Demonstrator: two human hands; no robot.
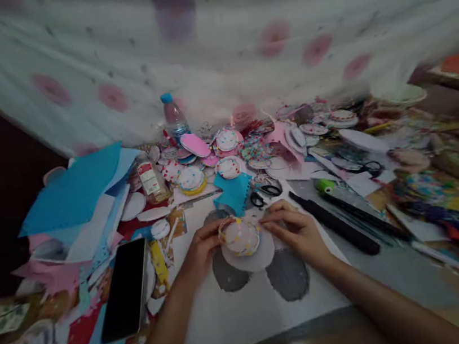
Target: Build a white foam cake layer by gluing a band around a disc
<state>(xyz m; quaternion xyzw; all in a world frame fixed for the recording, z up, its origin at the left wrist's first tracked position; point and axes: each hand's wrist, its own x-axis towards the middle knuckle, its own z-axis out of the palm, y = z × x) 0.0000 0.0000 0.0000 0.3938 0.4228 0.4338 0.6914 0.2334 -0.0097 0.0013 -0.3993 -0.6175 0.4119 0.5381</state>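
A small round white paper piece (239, 236), like a miniature hat, is edged with trim dotted yellow and other colours. Under it sits a larger plain pale disc (250, 261). My left hand (200, 250) grips the decorated piece at its left edge between thumb and fingers. At its right edge, my right hand (295, 230) has its thumb and fingers drawn together; whatever lies between them is too small to make out. Beneath both hands is a white sheet (222, 332) with dark grey rounded shapes. Black-handled scissors (264, 192) lie just beyond my right fingers, beside a blue paper scrap (234, 191).
A phone (125, 289) and blue sheets (74, 194) lie left. Behind are a glue-like bottle (152, 180), a water bottle (174, 117) and several decorated discs (191, 178). A black stick-shaped tool (335, 224) and a dark blue glue gun (454, 226) lie right.
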